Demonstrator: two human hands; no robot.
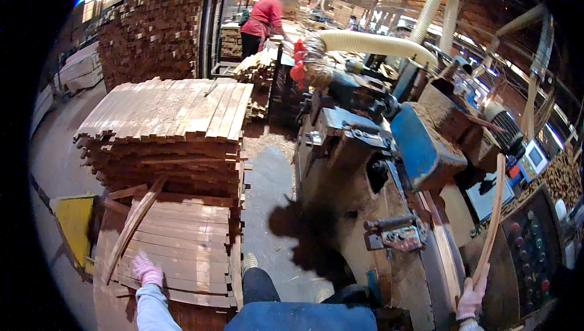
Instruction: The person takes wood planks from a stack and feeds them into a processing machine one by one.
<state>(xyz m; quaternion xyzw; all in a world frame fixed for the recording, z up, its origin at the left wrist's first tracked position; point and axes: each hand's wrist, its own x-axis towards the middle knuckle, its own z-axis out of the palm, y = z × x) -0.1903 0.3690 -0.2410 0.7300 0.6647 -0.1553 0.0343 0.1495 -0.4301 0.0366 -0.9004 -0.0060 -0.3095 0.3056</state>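
Note:
My left hand (148, 271), in a pink glove, reaches over the lower pile of wooden slats (185, 249) with fingers stretched out. It touches or hovers just above the top layer; I cannot tell which. A loose wooden strip (135, 221) leans across that pile beside it. My right hand (471, 299), also gloved, is closed round the near end of a long wooden strip (494, 209), which slants up and away. Left of that hand, another wooden strip (443, 246) lies along the bed of the woodworking machine (389, 197).
A taller slat stack (170, 109) stands behind the lower pile. A blue machine guard (417, 142), a control panel with buttons (530, 252) and a thick hose (371, 42) are on the right. Farther back, a person in red (264, 17) bends over wood. A yellow panel (74, 227) stands left.

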